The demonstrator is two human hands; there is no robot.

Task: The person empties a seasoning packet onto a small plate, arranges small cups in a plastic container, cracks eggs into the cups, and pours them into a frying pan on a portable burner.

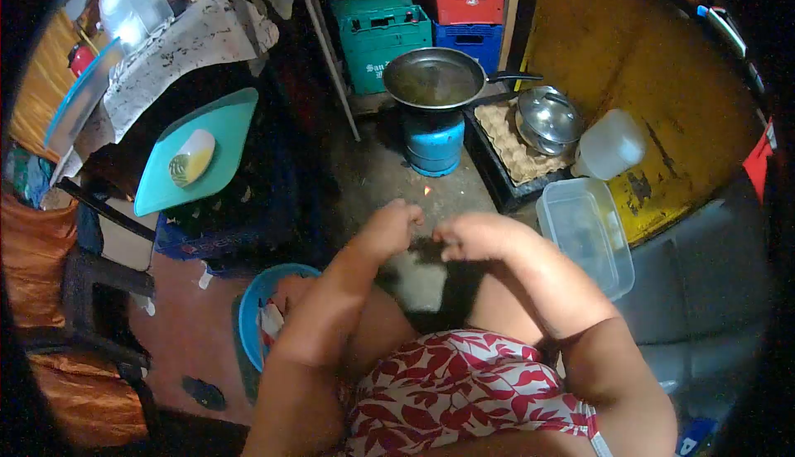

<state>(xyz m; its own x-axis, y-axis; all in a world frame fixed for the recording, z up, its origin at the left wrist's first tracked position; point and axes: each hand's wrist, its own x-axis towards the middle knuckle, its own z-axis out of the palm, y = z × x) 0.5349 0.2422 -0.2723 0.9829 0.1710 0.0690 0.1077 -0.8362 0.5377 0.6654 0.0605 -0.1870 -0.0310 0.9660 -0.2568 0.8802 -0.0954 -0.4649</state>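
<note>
My left hand (396, 225) is raised above my lap, its fingers curled together; whatever they may hold is too small to make out. Close by on the right, my right hand (474, 236) has loosely bent fingers set apart, with nothing visible in them. The two hands do not touch. Beyond them a dark frying pan (435, 78) with a shallow layer of liquid sits on a blue gas cylinder (435, 144), its handle pointing right. A small bright orange spot (426, 190) shows on the floor between hands and cylinder.
Right of the pan, a lidded metal pot (549, 117) stands on an egg tray (501, 138), near a clear plastic container (586, 229) and a whitish jug (613, 144). Left, a bowl (192, 159) with yellow liquid rests on a turquoise board (240, 138). A blue basin (248, 324) is beside my left leg.
</note>
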